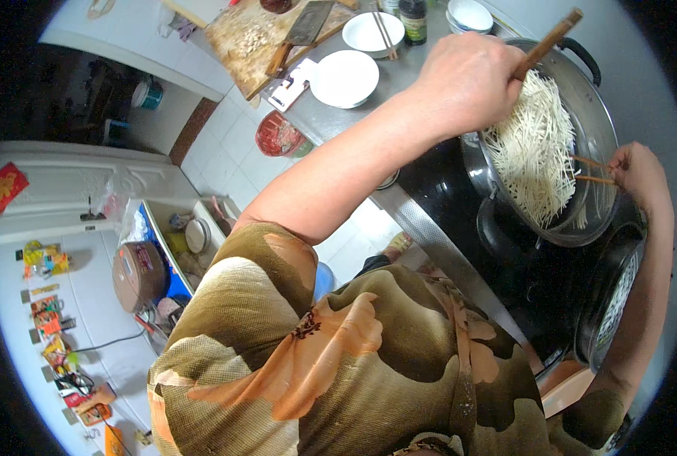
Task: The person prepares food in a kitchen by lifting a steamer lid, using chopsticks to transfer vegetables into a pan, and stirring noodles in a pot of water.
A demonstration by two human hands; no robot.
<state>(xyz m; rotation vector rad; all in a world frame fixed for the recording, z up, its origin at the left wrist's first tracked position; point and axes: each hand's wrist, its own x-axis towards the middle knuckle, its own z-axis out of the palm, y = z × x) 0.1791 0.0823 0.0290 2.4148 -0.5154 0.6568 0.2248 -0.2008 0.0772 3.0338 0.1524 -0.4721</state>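
Observation:
My left hand [472, 80] grips a brown wooden stick [552, 40] above the near left rim of a large steel pot [592, 108]. The stick's lower part is hidden behind the hand. Pale thin noodles [535, 154] lie in a thick heap inside the pot, and a few strands cling near the far side. At the pot's right side, my right hand [640, 171] holds two wooden chopsticks [592, 180]. Their tips meet the edge of the noodle heap. The pot stands on a black glass cooktop [441, 188].
A dark pan [586, 313] sits beside the pot. On the counter are a white bowl [344, 78], another bowl with chopsticks [372, 31], a dark bottle [414, 23] and a phone [290, 88]. A cleaver [307, 25] rests on a cutting board [233, 34]. A red basket [278, 134] stands below.

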